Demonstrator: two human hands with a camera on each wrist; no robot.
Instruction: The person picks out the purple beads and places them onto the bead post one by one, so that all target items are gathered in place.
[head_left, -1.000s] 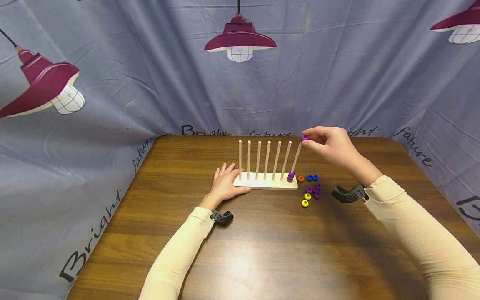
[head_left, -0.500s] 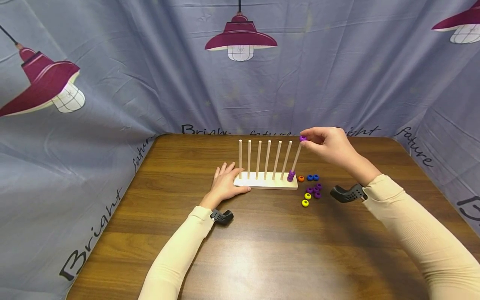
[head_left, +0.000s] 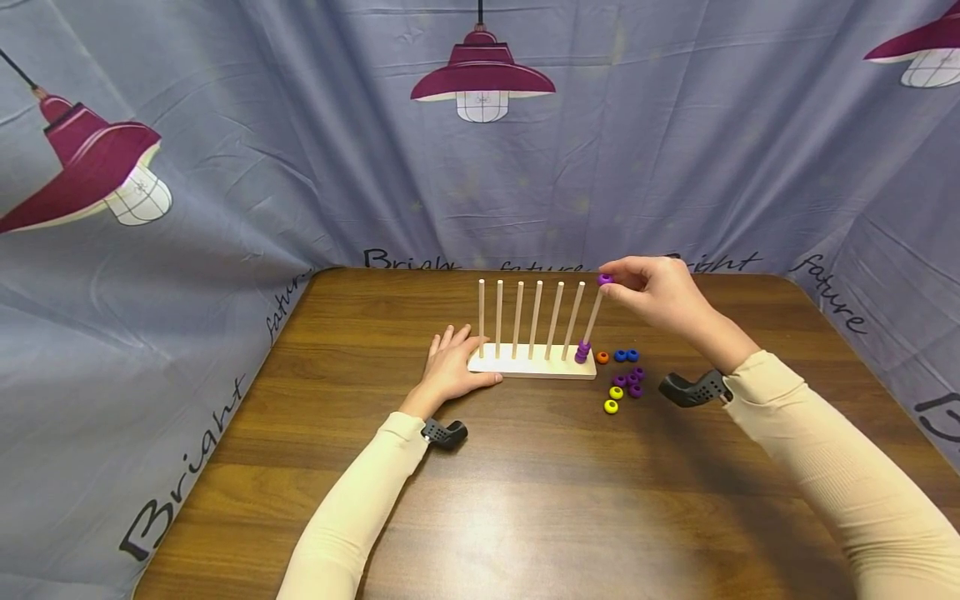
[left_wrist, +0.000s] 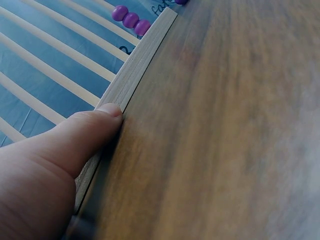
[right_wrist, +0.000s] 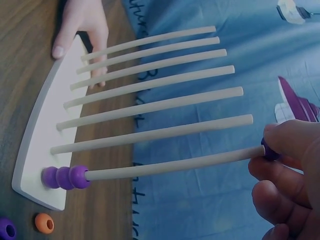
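Note:
A pale wooden peg stand (head_left: pixel 532 371) with several upright pegs stands on the table. My left hand (head_left: pixel 450 371) holds its left end, the thumb (left_wrist: pixel 102 120) along the front edge and the other fingers spread at the end and behind. Over the top of the rightmost peg, my right hand (head_left: pixel 660 292) pinches a purple bead (head_left: pixel 605 280) between thumb and fingertips. The peg's tip meets this bead (right_wrist: pixel 270 150) in the right wrist view, where fingers partly cover it. Three purple beads (right_wrist: pixel 65 177) are stacked at the foot of that peg.
Right of the stand lie an orange bead (head_left: pixel 602 357), two blue beads (head_left: pixel 620 356), several purple beads (head_left: pixel 619 381) and two yellow beads (head_left: pixel 611 407). The wooden table (head_left: pixel 510 500) is backed by a blue-grey curtain (head_left: pixel 600 167) printed with lamps.
My right hand has shifted slightly left and then a little down, bringing the purple bead onto the tip of the rightmost peg. My left hand and the stand have stayed put.

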